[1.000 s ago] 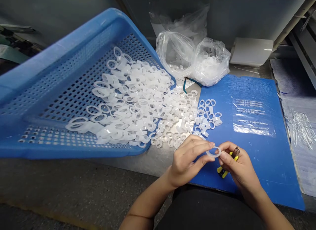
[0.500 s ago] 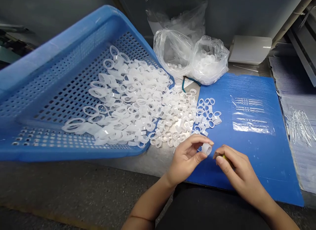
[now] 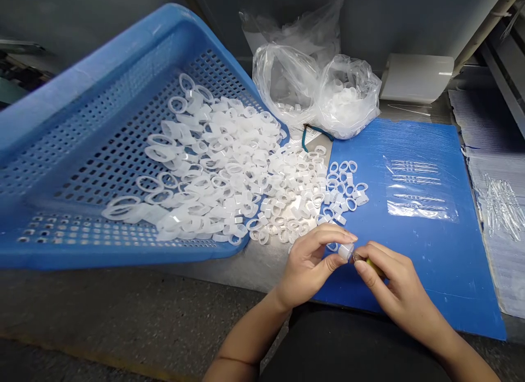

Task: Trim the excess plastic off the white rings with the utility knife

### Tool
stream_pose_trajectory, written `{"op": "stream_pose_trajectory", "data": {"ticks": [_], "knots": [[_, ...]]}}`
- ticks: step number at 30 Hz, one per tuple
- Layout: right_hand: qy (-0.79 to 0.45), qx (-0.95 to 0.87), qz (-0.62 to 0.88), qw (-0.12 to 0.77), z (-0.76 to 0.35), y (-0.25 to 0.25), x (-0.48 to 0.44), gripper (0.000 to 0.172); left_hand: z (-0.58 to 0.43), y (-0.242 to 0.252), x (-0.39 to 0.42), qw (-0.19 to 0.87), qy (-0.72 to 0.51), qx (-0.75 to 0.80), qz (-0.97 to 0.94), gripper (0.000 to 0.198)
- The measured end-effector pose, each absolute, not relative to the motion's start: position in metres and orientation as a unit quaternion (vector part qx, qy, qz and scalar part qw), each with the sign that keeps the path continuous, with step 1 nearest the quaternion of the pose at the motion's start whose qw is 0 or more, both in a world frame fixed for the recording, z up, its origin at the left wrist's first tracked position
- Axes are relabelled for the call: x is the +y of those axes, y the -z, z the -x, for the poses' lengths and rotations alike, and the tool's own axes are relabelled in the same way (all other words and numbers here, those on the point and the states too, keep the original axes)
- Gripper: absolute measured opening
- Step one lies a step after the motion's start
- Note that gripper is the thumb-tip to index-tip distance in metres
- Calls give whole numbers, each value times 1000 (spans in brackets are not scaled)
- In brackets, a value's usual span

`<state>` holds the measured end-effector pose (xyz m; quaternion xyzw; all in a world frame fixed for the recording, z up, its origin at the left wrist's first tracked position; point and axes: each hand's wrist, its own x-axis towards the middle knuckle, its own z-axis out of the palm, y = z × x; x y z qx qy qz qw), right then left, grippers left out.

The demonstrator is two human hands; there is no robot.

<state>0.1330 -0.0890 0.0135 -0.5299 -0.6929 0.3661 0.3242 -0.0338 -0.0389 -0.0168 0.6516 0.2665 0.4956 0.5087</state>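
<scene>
Between the thumb and fingertips of my left hand [image 3: 314,261] is a translucent white plastic ring [image 3: 345,252], its open end turned toward the right. My right hand [image 3: 389,278] is closed around a small yellow-handled tool [image 3: 374,266], mostly hidden by the fingers. A short metal tip [image 3: 356,257] pokes out from it, at the rim of the ring; whether it touches cannot be made out. Just beyond my left hand, similar loose rings [image 3: 295,207] lie heaped on the metal table and the edge of a blue mat [image 3: 414,261].
A blue perforated basket [image 3: 102,256] lies tipped at left, its white rings [image 3: 221,168] spilling onto the table. Clear plastic bags [image 3: 348,105] holding white pieces stand at the back. A flat bag of thin clear pieces [image 3: 420,190] rests on the mat; similar slivers [image 3: 503,207] lie at right.
My right hand has shifted slightly left, bringing the tool's tip up to the ring. The ring has turned a little in my left fingers, so its opening faces more rightward.
</scene>
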Motion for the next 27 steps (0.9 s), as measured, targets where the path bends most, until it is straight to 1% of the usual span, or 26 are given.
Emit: {"op": "stream_pose_trajectory", "data": {"ticks": [5, 11, 15, 17, 20, 22, 24, 27], "knots": [[-353, -696, 532, 327, -132, -10, -88, 19, 35, 19, -40, 500, -496, 268, -657, 19], [-304, -704, 551, 329, -131, -4, -88, 21, 37, 19, -40, 521, -476, 301, -642, 16], [-296, -710, 551, 323, -131, -3, -88, 22, 37, 18, -41, 543, -462, 323, -622, 17], [-270, -723, 551, 319, -131, -1, -89, 23, 37, 17, -41, 573, -460, 329, -593, 17], [-151, -744, 571, 313, -130, 5, -89, 22, 35, 17, -41, 651, -458, 323, -512, 22], [-76, -743, 578, 328, -129, 10, -89, 18, 34, 17, -40, 707, -446, 319, -447, 26], [-52, -736, 572, 359, -128, 13, -88, 14, 33, 17, -39, 750, -430, 319, -389, 27], [-59, -726, 560, 394, -127, 14, -88, 10, 31, 18, -36, 783, -413, 318, -340, 24]]}}
